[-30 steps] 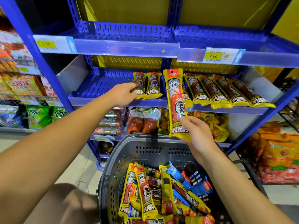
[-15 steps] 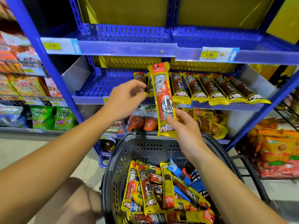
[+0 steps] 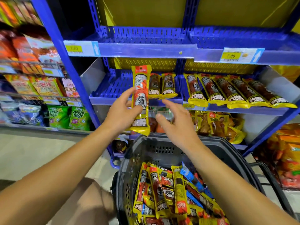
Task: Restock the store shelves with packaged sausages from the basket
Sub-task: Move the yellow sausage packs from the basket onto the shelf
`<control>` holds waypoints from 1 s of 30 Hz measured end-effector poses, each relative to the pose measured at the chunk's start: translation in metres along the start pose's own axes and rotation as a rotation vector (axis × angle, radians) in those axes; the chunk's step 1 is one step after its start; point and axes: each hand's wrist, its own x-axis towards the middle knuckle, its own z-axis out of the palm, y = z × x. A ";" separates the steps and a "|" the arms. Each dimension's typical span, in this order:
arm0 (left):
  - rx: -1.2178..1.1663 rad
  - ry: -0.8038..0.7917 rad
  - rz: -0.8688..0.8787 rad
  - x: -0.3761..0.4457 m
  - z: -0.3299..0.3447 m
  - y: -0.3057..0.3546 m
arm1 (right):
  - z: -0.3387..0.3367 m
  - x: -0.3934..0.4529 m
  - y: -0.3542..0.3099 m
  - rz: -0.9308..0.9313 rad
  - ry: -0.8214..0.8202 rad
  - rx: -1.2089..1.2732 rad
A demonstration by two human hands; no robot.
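Observation:
My left hand (image 3: 121, 111) grips a yellow-and-red packaged sausage (image 3: 140, 88) upright in front of the blue middle shelf (image 3: 107, 96). Just to its right, my right hand (image 3: 176, 122) hangs with fingers spread, holding nothing. Several matching sausage packs (image 3: 227, 90) lie in a row on that shelf, two more (image 3: 162, 86) right behind the held pack. The grey basket (image 3: 162, 150) below holds several yellow sausage packs (image 3: 162, 192) and a few blue ones.
The blue top shelf (image 3: 146, 47) carries price tags 7.50 and 7.80. Snack bags (image 3: 68, 116) fill racks at left. Brown packaged meats (image 3: 217, 125) sit on the lower shelf. Orange bags (image 3: 285, 156) are stacked at far right. My knee (image 3: 84, 202) shows at the bottom.
The sausage pack passed from my right hand to my left hand and shifted left. My right hand let go and opened; my left hand came off the shelf packs.

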 end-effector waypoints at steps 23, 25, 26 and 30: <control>0.407 0.019 -0.226 0.137 -0.006 -0.002 | -0.022 0.084 0.027 -0.059 0.004 -0.763; 0.390 -0.003 -0.234 0.138 -0.005 -0.002 | -0.020 0.086 0.028 -0.061 -0.002 -0.765; 0.376 -0.010 -0.240 0.138 -0.005 -0.001 | -0.020 0.086 0.028 -0.062 -0.004 -0.769; 0.464 -0.047 -0.188 0.126 -0.013 0.003 | -0.020 0.085 0.028 -0.065 0.000 -0.764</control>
